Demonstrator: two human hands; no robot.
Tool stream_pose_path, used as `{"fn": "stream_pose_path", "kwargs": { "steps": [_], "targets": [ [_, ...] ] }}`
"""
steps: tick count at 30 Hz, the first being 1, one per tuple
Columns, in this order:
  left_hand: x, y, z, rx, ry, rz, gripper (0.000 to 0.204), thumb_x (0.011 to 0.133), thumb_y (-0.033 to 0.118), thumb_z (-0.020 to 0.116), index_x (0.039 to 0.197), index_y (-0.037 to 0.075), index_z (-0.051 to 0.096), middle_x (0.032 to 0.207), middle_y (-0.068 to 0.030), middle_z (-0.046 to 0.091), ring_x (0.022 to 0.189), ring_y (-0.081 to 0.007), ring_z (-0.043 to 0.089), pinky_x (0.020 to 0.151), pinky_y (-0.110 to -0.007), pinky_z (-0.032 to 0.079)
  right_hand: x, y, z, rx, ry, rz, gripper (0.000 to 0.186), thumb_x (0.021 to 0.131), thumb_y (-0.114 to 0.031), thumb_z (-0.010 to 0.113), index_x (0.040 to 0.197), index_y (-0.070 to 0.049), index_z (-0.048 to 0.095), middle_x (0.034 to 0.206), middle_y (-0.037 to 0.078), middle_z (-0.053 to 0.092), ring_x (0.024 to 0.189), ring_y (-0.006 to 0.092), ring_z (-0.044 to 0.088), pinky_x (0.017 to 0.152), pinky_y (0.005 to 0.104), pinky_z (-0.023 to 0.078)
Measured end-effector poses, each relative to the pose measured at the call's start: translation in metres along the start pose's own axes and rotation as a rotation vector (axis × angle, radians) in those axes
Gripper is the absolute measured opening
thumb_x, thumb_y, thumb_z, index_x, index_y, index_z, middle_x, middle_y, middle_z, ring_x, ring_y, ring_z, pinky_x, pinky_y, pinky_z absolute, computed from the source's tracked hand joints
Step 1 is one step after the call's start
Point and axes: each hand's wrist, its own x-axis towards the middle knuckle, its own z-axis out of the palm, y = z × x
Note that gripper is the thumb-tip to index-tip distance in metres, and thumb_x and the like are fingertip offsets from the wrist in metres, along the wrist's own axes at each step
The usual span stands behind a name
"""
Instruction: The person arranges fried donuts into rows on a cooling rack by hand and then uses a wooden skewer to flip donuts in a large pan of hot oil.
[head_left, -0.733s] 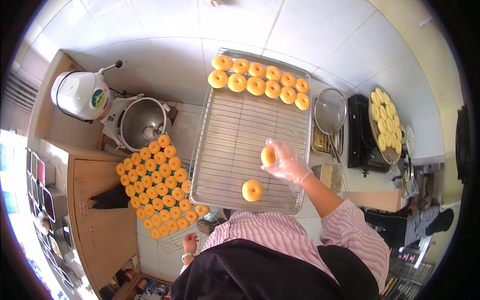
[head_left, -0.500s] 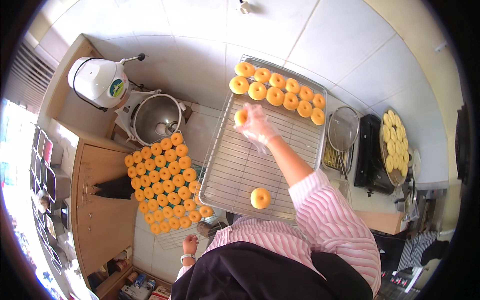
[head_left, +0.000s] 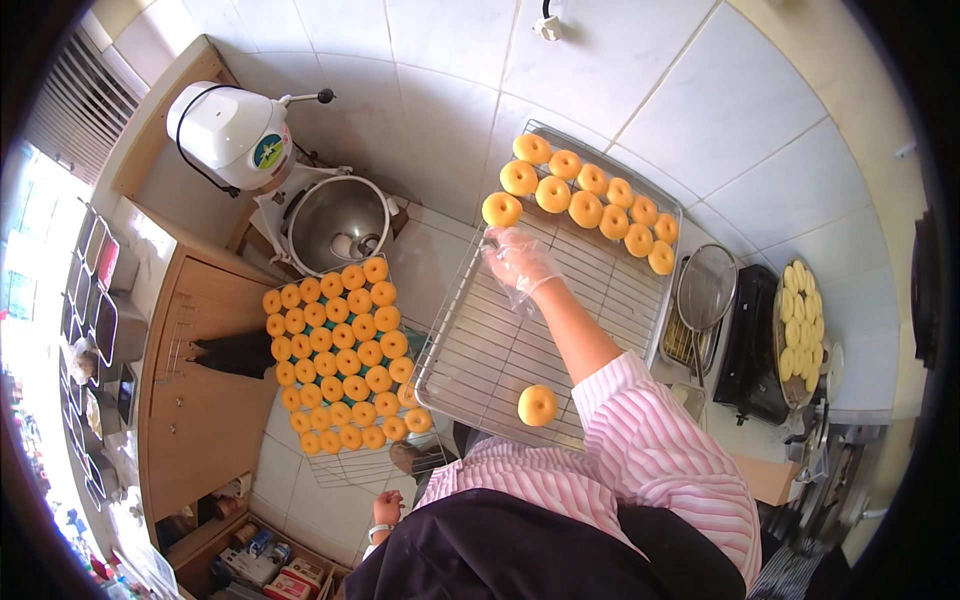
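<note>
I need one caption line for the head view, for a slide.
Transparent-gloved right hand near a ring doughnut that starts the third row on a wire rack.

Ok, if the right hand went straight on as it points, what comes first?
For the right hand, probably the doughnut starting the third row, just past its fingers; whether they touch is unclear.

A ring doughnut (head_left: 502,210), round, plump and golden with a small dimpled hole, lies flat on a wire rack (head_left: 500,340), near its left edge. It sits just in front of two slanting rows of similar doughnuts (head_left: 586,209), six in each, which lie close together at the far end. One more doughnut (head_left: 538,405) lies flat and alone near the rack's near edge, well apart from the others. All of them look whole and smooth.
</note>
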Motion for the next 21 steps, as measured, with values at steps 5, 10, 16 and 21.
{"fn": "stream_pose_path", "kwargs": {
  "steps": [5,10,16,21],
  "targets": [
    [0.023,0.019,0.004,-0.038,0.049,0.112,0.022,0.084,0.011,0.055,0.097,-0.006,0.061,0.082,-0.011,0.065,0.069,-0.0172,0.063,0.062,-0.028,0.053,0.012,0.012,-0.01,-0.099,0.057,0.095,0.032,0.082,-0.031,0.059,0.107,-0.012,0.063,0.107,0.01,0.061,0.099,0.0292,0.059,0.085,0.0383,0.048],
    [0.032,0.029,0.002,0.021,0.039,0.146,0.023,0.084,0.014,0.057,0.099,-0.003,0.062,0.081,-0.0098,0.066,0.068,-0.0157,0.064,0.056,-0.026,0.049,-0.046,0.024,-0.033,0.18,-0.366,0.015,0.048,0.08,-0.039,0.064,0.116,-0.008,0.058,0.106,0.015,0.06,0.096,0.0293,0.059,0.085,0.0376,0.048],
    [0.036,0.027,-0.001,0.038,-0.017,0.143,0.023,0.084,0.014,0.058,0.1,-0.002,0.061,0.081,-0.009,0.065,0.065,-0.0157,0.064,0.05,-0.026,0.045,-0.173,0.011,-0.051,-0.008,-0.533,-0.273,0.071,0.07,-0.034,0.073,0.131,-0.01,0.043,0.117,0.017,0.052,0.108,0.0305,0.051,0.093,0.0388,0.042],
    [0.043,0.03,-0.002,0.021,-0.038,0.099,0.022,0.084,0.01,0.057,0.1,-0.005,0.06,0.08,-0.0103,0.065,0.068,-0.0176,0.063,0.056,-0.027,0.051,-0.22,0.02,-0.029,-0.044,-0.331,-0.261,0.07,0.066,-0.026,0.074,0.127,-0.011,0.045,0.114,0.013,0.054,0.106,0.0285,0.053,0.093,0.0384,0.043]
  ]
}}
